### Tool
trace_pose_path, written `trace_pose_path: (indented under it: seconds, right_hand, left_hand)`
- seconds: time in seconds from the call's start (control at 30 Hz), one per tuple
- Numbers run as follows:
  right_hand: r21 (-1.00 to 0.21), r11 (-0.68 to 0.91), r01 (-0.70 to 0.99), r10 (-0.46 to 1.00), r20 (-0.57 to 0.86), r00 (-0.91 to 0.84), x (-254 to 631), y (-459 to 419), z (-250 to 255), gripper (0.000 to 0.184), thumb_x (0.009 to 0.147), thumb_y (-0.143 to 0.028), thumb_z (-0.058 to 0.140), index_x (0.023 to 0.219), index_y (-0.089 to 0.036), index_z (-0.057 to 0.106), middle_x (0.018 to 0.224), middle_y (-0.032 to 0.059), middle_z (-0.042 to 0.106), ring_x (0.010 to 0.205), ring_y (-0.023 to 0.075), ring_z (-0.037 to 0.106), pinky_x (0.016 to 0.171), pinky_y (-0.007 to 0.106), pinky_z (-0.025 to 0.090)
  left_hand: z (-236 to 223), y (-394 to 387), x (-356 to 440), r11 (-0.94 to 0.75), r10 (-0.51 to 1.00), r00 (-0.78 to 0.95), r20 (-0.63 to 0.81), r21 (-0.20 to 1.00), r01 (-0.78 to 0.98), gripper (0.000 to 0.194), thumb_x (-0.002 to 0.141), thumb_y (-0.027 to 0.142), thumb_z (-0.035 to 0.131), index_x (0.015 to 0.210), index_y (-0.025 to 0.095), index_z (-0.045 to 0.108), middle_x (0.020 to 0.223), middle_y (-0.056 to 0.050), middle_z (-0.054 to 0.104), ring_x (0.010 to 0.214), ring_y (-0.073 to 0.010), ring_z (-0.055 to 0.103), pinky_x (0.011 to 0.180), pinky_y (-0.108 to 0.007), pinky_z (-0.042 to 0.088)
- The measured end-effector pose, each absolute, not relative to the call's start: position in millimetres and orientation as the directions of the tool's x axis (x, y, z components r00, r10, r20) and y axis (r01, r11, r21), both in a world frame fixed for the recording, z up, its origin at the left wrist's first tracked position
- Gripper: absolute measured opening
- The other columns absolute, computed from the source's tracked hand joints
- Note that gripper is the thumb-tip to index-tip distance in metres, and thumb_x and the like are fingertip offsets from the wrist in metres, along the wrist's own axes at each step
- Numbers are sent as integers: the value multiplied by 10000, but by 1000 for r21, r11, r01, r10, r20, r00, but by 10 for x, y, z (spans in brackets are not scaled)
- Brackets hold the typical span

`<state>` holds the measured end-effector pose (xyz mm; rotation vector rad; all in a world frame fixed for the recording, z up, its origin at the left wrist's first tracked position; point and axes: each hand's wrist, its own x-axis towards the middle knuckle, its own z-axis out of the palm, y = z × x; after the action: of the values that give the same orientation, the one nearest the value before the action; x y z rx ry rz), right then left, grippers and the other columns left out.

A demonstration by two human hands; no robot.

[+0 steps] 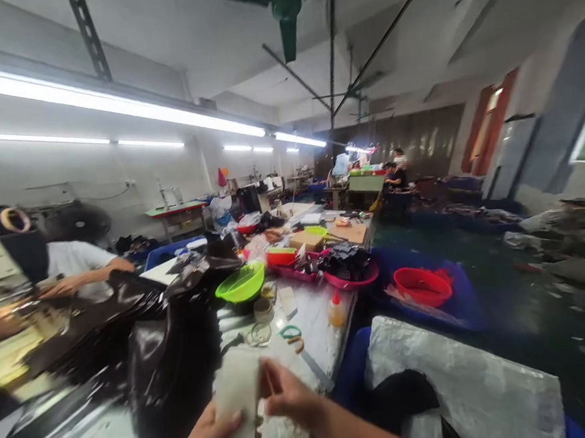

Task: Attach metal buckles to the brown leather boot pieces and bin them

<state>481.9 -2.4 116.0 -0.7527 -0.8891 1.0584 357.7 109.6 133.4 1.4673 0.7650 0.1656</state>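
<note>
My left hand (207,433) is closed around the lower part of a pale, flat, stiff strip (238,383), its thumb lying on the face. At the strip's right edge, my right hand (296,397) is closed, with thumb and fingers pinching near the edge; the fingertips are partly hidden. Just beyond the strip on the white worktable (326,340) lie scissors with teal and orange handles (291,332). A roll of tape (263,310) and a red-capped bottle of yellowish liquid (336,313) stand farther back. Dark, glossy sheet material (175,360) is heaped left of my hands.
A lime-green basket (241,282) and a pink basin of black pieces (351,278) sit farther up the table. To the right are a red basin (422,286) in a blue bin (458,301) and a silvery sheet (463,367). A co-worker's arm (84,280) reaches in at left.
</note>
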Motion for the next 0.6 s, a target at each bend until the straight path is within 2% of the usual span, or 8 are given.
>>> trace_pose_path:
  seconds: [0.07,0.13,0.23,0.3,0.37,0.43,0.5,0.6]
  right_hand:
    - [-925,310,-218,923,239,301,4833,-191,1290,909,383,-603,788,1146,-208,492,1152,104,529,1016,260,530,854,390,404]
    - [-955,244,171,941,276,198,4857,-296,1381,795,445,-486,802,1138,-204,533,1111,102,563,1036,280,517,928,434,345]
    - [-740,322,591,886,455,86,4820,-370,1385,370,598,-266,687,957,-204,625,945,75,613,931,259,549,925,438,339]
    - [-694,336,637,735,616,284,4795,-381,1291,209,659,-205,580,867,-204,606,932,76,584,928,240,536,903,419,362]
    - [-806,283,520,578,576,578,4791,-362,1132,233,686,-246,564,914,-202,558,1011,96,542,1016,247,496,919,423,357]
    - [-956,216,197,674,292,679,4773,-317,938,441,643,-377,642,1019,-191,504,1034,107,537,1030,264,499,904,439,372]
    - [-983,79,-168,872,-13,489,4709,-266,752,657,549,-506,709,1061,-168,474,966,101,570,923,256,557,806,410,436]
    - [-918,-70,-390,946,-185,265,4572,-207,554,675,528,-600,707,981,-144,501,787,49,590,634,158,567,564,278,453]
  left_hand:
    - [1363,1050,3514,33,386,828,-407,903,428,250,583,160,759,794,110,635,688,-16,614,650,-184,572,617,-295,470]
    - [1412,995,3506,-193,256,897,-360,890,412,181,507,103,725,664,138,641,607,8,588,625,-184,539,627,-274,431]
    - [1446,922,3552,-317,297,917,-265,879,357,120,516,109,662,607,177,625,611,4,581,669,-198,512,697,-269,399]
    - [1396,900,3569,-299,371,904,-210,895,330,85,585,191,644,667,182,626,666,-19,600,699,-212,517,706,-270,397]
    - [1291,897,3567,-109,480,857,-186,957,268,199,637,304,635,786,172,627,743,-46,624,719,-224,539,682,-271,411]
    - [1165,893,3569,181,557,802,-217,974,138,368,629,382,656,916,156,615,827,-78,642,742,-239,564,667,-280,430]
    - [1058,879,3592,382,557,788,-262,923,37,487,598,426,698,977,134,608,859,-107,651,770,-259,582,676,-297,447]
    - [957,873,3633,451,531,796,-290,892,24,554,570,469,756,966,103,629,876,-137,662,848,-291,595,713,-309,456]
